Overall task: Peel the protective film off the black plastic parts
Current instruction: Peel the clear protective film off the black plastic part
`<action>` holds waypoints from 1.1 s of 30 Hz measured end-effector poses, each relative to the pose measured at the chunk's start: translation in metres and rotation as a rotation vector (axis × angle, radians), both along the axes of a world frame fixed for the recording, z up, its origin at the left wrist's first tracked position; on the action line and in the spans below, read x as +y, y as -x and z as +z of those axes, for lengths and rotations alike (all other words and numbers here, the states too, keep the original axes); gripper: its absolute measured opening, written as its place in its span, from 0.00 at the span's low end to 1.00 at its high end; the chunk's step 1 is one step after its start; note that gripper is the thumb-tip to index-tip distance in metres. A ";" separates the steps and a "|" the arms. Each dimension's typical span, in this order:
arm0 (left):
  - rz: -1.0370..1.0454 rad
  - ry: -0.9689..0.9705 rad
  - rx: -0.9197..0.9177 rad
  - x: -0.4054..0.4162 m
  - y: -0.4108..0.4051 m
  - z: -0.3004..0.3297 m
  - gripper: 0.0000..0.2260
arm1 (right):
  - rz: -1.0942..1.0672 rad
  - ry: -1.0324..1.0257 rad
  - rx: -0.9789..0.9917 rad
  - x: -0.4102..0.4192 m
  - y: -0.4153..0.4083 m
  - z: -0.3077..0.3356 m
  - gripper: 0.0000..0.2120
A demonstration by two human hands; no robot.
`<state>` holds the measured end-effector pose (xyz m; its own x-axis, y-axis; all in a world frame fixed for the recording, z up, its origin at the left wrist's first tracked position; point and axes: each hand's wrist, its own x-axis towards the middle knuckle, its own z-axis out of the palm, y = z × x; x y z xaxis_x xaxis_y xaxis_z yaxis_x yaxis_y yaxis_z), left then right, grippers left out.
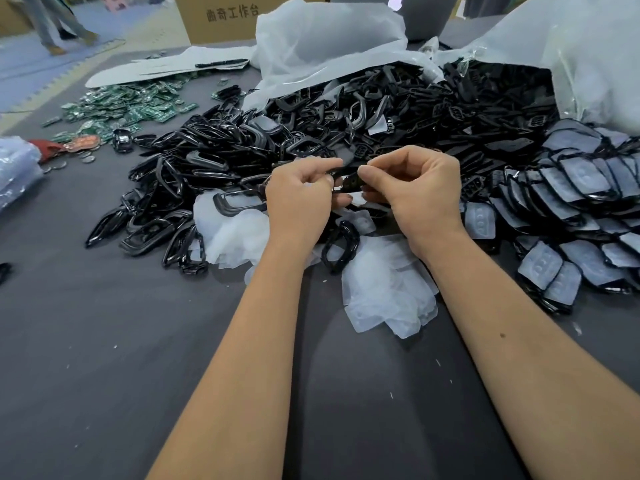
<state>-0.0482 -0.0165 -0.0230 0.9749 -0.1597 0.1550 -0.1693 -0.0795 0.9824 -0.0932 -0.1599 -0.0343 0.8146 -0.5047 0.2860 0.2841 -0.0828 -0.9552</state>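
Part: black plastic part (348, 183), centre frame, long axis roughly 9-to-3 o'clock, held above peeled film (384, 289).
Left hand (299, 199): fingers curled, pinching part's 9 o'clock end.
Right hand (419, 188): thumb and forefinger pinched at 3 o'clock end.
Writing: cardboard box (221, 19) at 11 o'clock, Chinese characters.
Surface: grey table (104, 341).

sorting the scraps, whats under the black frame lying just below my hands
The black frame lies on a heap of peeled film sheets on the grey table. What its rim covers is hidden.
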 end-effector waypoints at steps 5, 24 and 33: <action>-0.011 0.052 0.035 0.001 -0.005 -0.003 0.20 | -0.052 0.030 0.011 0.002 0.000 0.001 0.06; -0.104 0.136 -0.001 0.004 -0.009 -0.009 0.10 | -0.195 0.419 0.109 -0.001 -0.002 0.000 0.12; -0.135 0.126 -0.020 0.003 -0.005 -0.006 0.07 | 0.014 0.290 0.111 -0.004 0.003 0.004 0.08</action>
<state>-0.0432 -0.0135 -0.0294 0.9425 -0.2666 0.2016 -0.1899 0.0691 0.9794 -0.0967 -0.1644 -0.0307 0.8553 -0.4036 0.3250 0.1821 -0.3531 -0.9177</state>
